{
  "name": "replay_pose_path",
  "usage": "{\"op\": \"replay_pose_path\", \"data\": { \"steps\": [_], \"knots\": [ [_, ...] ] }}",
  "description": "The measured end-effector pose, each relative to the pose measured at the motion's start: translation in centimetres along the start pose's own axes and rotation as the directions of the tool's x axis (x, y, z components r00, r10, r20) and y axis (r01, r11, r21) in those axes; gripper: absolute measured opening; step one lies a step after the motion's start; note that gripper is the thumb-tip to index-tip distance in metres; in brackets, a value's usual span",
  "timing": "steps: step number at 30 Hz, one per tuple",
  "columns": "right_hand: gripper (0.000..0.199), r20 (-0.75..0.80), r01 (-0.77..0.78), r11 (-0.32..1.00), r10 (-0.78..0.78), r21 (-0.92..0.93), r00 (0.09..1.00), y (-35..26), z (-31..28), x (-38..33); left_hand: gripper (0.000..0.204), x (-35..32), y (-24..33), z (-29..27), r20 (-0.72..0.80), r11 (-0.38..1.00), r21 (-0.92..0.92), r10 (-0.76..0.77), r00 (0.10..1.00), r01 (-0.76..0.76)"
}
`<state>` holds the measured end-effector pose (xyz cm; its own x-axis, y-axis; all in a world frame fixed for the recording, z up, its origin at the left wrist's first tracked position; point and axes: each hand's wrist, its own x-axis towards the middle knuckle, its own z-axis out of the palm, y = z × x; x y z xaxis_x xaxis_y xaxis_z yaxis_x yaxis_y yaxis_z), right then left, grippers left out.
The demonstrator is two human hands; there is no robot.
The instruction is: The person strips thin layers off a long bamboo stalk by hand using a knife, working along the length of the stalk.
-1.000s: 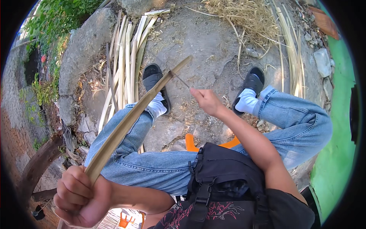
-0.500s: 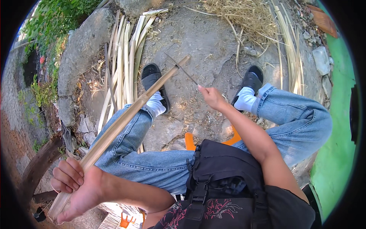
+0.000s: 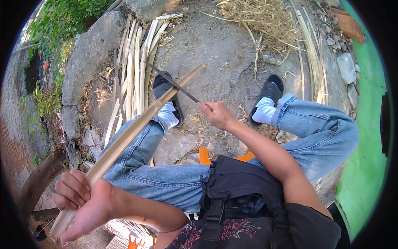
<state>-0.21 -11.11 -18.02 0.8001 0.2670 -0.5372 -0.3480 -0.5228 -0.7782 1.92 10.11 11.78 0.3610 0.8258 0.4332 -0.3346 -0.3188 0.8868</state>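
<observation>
**Bamboo strip held in the left hand, blade in the right**

Head view: the left hand [image 3: 81, 203], at the lower left of the frame, has its grip closed around the near end of a long bamboo strip [image 3: 137, 126]; the fingers [image 3: 74, 189] wrap over it and the thumb lies along it. The right hand [image 3: 215, 114], at the centre, has its grip shut on the handle of a thin dark blade [image 3: 172, 83], which slants up to the left and crosses the strip near its far end. The handle itself is hidden inside the fist, and I cannot tell whether blade and strip touch. The strip is pale tan, flat and straight, running from lower left to upper centre over the left knee. A bundle of split bamboo [image 3: 134, 66] lies on the ground at the upper left.
</observation>
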Motion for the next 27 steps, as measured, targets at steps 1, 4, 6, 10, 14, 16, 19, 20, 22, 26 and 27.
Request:
{"op": "replay_pose_path", "data": {
  "steps": [1,4,6,10,14,16,19,20,22,26,27],
  "knots": [
    [0.069,0.005,0.032,0.999,-0.032,0.012,0.999,0.8,0.3,0.0,0.067,0.1,-0.1,0.0,-0.013,1.0,0.006,0.015,1.0,-0.015],
    [0.067,-0.072,-0.124,0.992,0.126,0.028,0.989,7.1,-1.6,1.4,0.066,0.4,-0.8,0.0,-0.101,0.999,0.039,-0.004,0.995,0.008],
    [0.066,-0.113,-0.302,0.952,0.305,0.045,0.946,6.7,-1.9,1.6,0.066,0.5,-0.7,-0.1,-0.121,0.999,0.047,0.006,0.993,-0.001],
    [0.066,-0.057,-0.067,0.997,0.068,0.024,0.996,2.9,-0.4,1.5,0.066,0.8,-0.6,-0.1,-0.109,0.998,0.065,0.02,0.994,-0.013],
    [0.071,-0.141,-0.305,0.952,0.307,0.034,0.941,8.5,-2.1,2.1,0.067,1.4,-1.2,-0.6,-0.042,1.0,0.023,-0.001,0.999,0.002],
    [0.071,-0.148,-0.317,0.948,0.317,0.027,0.937,9.3,-2.1,2.3,0.068,1.6,-0.8,-1.8,0.285,0.953,-0.279,-0.037,0.958,0.12],
    [0.073,-0.218,-0.267,0.962,0.251,-0.05,0.943,9.7,-1.0,3.1,0.069,1.7,-0.7,-1.9,0.488,0.88,-0.407,-0.015,0.873,0.243],
    [0.073,-0.221,-0.304,0.953,0.295,-0.007,0.93,9.9,-1.0,3.2,0.069,1.8,-0.7,-1.9,0.481,0.884,-0.408,-0.005,0.877,0.229],
    [0.073,-0.217,-0.326,0.945,0.325,0.033,0.921,10.3,-1.1,3.5,0.069,1.8,-1.0,-2.0,0.35,0.893,-0.396,-0.068,0.934,0.213],
    [0.068,-0.143,-0.398,0.896,0.428,0.199,0.892,8.1,-1.7,3.7,0.065,2.0,-0.8,-2.1,0.285,0.906,-0.377,-0.084,0.955,0.192],
    [0.066,-0.135,-0.4,0.88,0.443,0.256,0.886,7.2,-1.9,3.4,0.065,1.9,-0.8,-1.8,0.274,0.906,-0.386,-0.07,0.959,0.176]
  ]
}}
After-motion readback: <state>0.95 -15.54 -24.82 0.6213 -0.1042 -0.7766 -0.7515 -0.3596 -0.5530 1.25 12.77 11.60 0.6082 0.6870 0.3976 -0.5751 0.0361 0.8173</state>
